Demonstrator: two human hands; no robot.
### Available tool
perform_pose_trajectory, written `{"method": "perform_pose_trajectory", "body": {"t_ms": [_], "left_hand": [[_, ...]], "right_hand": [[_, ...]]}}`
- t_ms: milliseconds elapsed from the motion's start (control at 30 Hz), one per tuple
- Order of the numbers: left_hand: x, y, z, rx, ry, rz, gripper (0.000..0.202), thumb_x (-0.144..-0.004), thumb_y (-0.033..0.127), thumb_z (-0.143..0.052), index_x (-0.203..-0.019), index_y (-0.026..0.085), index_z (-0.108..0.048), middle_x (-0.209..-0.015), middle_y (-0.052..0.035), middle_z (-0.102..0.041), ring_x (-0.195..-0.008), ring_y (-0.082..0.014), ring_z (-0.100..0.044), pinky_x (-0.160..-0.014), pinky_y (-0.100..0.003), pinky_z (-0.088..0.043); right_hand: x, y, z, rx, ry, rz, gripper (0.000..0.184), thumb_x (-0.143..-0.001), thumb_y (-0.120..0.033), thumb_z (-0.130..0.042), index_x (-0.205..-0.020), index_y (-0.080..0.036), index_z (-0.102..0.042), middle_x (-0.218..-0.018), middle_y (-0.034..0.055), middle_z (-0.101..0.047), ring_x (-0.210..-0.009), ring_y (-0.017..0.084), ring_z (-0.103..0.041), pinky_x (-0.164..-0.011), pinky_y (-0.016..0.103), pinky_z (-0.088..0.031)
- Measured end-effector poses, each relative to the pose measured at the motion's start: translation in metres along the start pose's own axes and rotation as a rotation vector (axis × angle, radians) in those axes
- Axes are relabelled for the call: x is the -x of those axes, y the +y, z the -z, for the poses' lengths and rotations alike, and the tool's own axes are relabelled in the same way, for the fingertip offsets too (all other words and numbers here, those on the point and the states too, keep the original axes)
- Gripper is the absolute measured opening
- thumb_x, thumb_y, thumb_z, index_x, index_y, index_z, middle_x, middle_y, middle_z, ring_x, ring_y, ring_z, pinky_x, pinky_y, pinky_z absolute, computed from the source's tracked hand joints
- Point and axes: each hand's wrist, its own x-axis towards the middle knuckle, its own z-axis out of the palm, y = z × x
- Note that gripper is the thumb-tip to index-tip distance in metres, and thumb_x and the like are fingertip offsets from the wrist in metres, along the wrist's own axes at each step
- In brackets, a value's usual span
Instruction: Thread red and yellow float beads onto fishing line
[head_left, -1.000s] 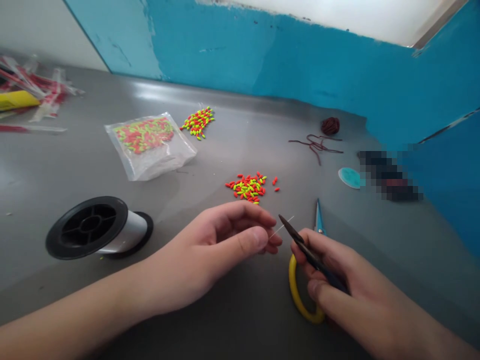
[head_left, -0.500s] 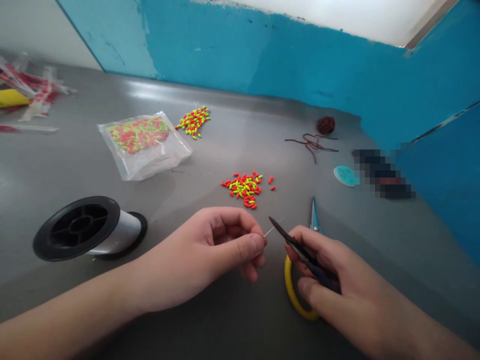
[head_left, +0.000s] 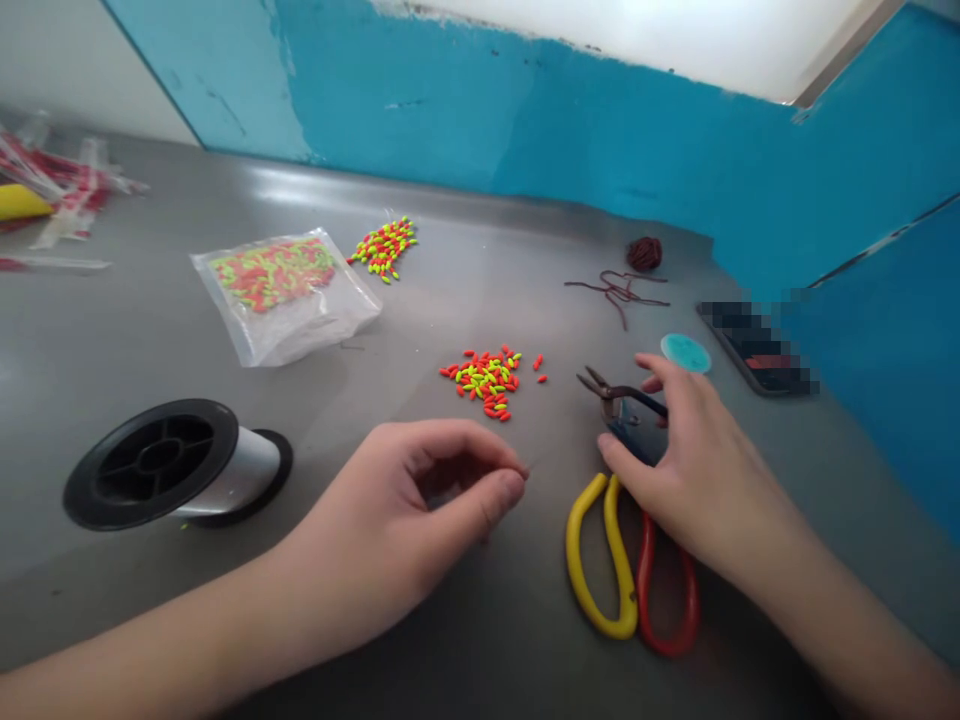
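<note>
Here we are at a grey metal bench (head_left: pixel 135 340) backed by a bright blue painted wall (head_left: pixel 525 110), and it all centres on one loose heap of red and yellow-green oval beads (head_left: pixel 484 383)! Up and left of that heap lies a clear plastic bag (head_left: pixel 281 295) packed with the same beads, a smaller bead pile (head_left: pixel 384 248) just beside it, and out at the far left a scatter of red-and-white wrappers (head_left: pixel 52 180). Down-left of the heap sits a big spool of clear line (head_left: pixel 176 465). Up to the right there's a ball of dark red cord (head_left: pixel 643 254), loose strands (head_left: pixel 619 292), a teal disc (head_left: pixel 685 352) and a dark slab (head_left: pixel 757 350), too pixelated to tell.

Now the hands! Right of the heap, the right hand (head_left: pixel 682 470) spreads over small dark pliers (head_left: pixel 630 392) and the blue blades of the scissors (head_left: pixel 634 440), though I can't tell if it's gripping. Just below the heap, the left hand (head_left: pixel 420 500) curls tight, thumb pressed to fingers, pinching a thin strand of line (head_left: pixel 529 468) that barely shows.
</note>
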Motion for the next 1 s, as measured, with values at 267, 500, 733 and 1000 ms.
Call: {"method": "perform_pose_trajectory", "body": {"t_ms": [267,500,733,1000], "left_hand": [[0.007,-0.008,-0.008,-0.156,-0.166,0.028,0.023,-0.103,0.038,-0.062,-0.092,0.023,-0.075,-0.078,0.0010,-0.070,-0.068,-0.0148,-0.059,-0.059,-0.024,-0.048],[0.007,-0.011,-0.008,-0.312,-0.209,-0.060,0.021,-0.104,0.029,-0.060,-0.088,0.023,-0.072,-0.078,0.0033,-0.069,-0.070,-0.0131,-0.058,-0.061,-0.023,-0.045],[0.009,-0.012,-0.008,-0.367,-0.255,-0.165,0.019,-0.100,0.014,-0.059,-0.091,0.024,-0.073,-0.079,0.0061,-0.070,-0.069,-0.0099,-0.061,-0.064,-0.020,-0.046],[0.007,-0.013,-0.006,-0.369,-0.261,-0.161,0.019,-0.103,0.016,-0.059,-0.095,0.026,-0.074,-0.083,0.0075,-0.071,-0.073,-0.0092,-0.064,-0.066,-0.018,-0.050]], "right_hand": [[0.008,-0.013,-0.001,-0.121,0.086,0.272,0.053,-0.099,-0.034,-0.065,-0.150,-0.019,-0.057,-0.145,0.0202,-0.065,-0.136,0.040,-0.063,-0.115,0.060,-0.051],[0.029,-0.034,0.003,-0.616,-0.028,0.759,0.027,-0.096,-0.013,-0.075,-0.121,-0.013,-0.069,-0.119,0.0122,-0.075,-0.117,0.024,-0.066,-0.108,0.039,-0.055],[0.029,-0.040,0.003,-0.697,-0.006,0.789,0.008,-0.099,-0.003,-0.069,-0.097,-0.011,-0.072,-0.102,0.0109,-0.077,-0.107,0.022,-0.067,-0.100,0.038,-0.058],[0.030,-0.039,0.004,-0.603,0.040,0.830,0.010,-0.100,0.000,-0.067,-0.098,-0.009,-0.072,-0.098,0.0095,-0.078,-0.103,0.023,-0.063,-0.097,0.044,-0.053]]}}
